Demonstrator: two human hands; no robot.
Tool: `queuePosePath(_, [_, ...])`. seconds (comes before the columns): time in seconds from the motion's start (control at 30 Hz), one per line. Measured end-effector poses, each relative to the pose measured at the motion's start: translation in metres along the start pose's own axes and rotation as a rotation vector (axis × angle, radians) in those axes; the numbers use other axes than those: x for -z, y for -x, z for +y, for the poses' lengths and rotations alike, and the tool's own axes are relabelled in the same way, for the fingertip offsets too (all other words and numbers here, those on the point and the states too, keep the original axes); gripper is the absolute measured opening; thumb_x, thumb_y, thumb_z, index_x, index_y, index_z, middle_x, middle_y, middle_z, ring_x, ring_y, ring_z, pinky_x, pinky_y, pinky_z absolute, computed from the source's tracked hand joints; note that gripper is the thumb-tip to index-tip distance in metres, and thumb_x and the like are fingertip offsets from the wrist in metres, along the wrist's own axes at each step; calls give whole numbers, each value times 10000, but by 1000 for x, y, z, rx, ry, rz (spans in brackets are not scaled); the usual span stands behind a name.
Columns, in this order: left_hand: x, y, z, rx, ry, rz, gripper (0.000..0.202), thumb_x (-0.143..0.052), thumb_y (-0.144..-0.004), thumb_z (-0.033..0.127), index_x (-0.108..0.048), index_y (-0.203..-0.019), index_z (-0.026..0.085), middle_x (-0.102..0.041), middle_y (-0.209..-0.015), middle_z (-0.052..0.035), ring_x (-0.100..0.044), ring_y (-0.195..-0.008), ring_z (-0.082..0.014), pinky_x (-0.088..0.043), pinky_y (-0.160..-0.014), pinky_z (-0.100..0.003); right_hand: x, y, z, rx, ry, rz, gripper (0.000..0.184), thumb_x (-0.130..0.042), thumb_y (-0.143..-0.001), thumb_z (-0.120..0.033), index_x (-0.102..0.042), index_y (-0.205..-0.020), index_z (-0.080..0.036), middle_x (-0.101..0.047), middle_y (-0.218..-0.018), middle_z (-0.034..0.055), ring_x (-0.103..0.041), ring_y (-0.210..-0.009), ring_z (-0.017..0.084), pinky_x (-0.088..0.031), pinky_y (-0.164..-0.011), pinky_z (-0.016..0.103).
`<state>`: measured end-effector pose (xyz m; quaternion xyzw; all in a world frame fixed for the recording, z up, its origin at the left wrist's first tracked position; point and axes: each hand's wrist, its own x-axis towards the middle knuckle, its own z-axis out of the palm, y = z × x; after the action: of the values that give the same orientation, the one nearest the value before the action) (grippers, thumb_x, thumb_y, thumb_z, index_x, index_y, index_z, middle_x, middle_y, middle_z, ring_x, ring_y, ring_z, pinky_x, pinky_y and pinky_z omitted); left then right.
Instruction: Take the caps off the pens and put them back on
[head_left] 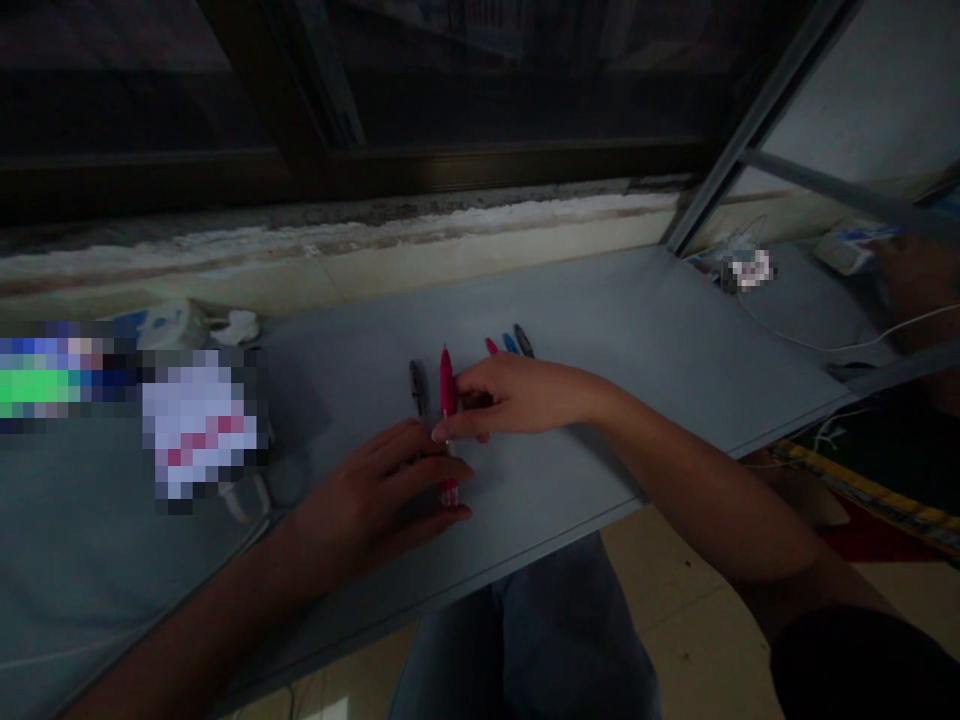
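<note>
A pinkish-red pen (448, 385) stands roughly upright in view, in front of me over the grey tabletop. My right hand (506, 395) pinches its upper body between thumb and fingers. Around the clear lower end curl the index finger and thumb of my left hand (394, 480); the exact contact is partly hidden. Just left of the pen lies a black pen (417, 382), its lower part behind my left hand. Beyond my right hand lie another pink pen (491, 346), a blue pen (511, 344) and a dark pen (524, 341), all partly covered by that hand.
The grey table (600, 310) runs along a window ledge (450, 222). At left are a blurred pale item (202, 425), a tissue pack (172, 325) and a cable. A metal post (720, 180) rises at right, near a white cable (817, 347) and another person's arm (922, 290).
</note>
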<state>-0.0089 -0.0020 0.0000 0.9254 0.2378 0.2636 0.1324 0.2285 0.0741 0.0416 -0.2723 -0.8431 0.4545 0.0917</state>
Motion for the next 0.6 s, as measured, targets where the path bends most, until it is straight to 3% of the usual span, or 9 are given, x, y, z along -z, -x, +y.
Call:
queuePosePath(0.13, [1,2,-3,21,7,67,350,-693,-999,438,-634,-1264,218,-645,-1071,-63,-679,-893,-176,-583,-767,-275,2,3,1,64,-69,97,361,-740,-909,-480,-687,-899,-123,-594,-655,-45,-513,-578,76,-350,-573,222])
queuePosePath(0.33, [4,1,-2,46,-14,94,361,-686,-1005,437,-615,-1299,239,-649,-1081,-58,-689,-917,-179,-599,-787,-280,-1,0,7,129,-129,152,343,-762,-894,-431,-714,-1027,-118,-535,-628,-72,-464,-550,64,-320,-547,216])
queuePosePath(0.47, [4,0,0,32,-33,101,245,-642,-1038,386,-624,-1224,227,-639,-1054,-51,-683,-904,-162,-595,-797,-268,-3,-4,9,120,-140,198,348,-737,-914,-466,-705,-992,-129,-580,-636,-56,-482,-547,66,-330,-546,212])
queuePosePath(0.6, [3,1,0,34,-32,90,175,-633,-1047,324,-630,-1188,220,-632,-1040,-43,-678,-886,-142,-586,-785,-242,-5,-5,10,117,-127,164,359,-688,-954,-487,-703,-985,-129,-671,-682,-17,-535,-550,76,-354,-538,211])
